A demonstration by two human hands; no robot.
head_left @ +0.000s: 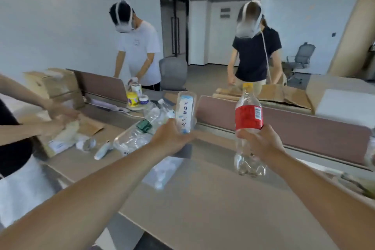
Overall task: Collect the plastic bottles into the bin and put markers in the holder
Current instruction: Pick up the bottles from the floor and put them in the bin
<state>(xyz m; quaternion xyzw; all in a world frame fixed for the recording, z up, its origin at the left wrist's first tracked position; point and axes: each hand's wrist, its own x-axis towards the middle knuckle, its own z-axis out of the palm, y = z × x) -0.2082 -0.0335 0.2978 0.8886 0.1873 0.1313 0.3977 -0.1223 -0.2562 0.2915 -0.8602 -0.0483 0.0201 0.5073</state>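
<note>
Holding two bottles above the desk (203,205), I see my left grip (172,140) curled round the white-labelled bottle (185,111), near upright, its print upside down; to its right, my right grip (261,144) clasps the red-labelled bottle (248,119), upright, yellow cap (247,86) up.

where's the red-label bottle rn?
Head view, right of centre: the red-label bottle is held upright in the right hand above the desk, before the brown divider; the white-label bottle in the left hand is to its left.
</note>
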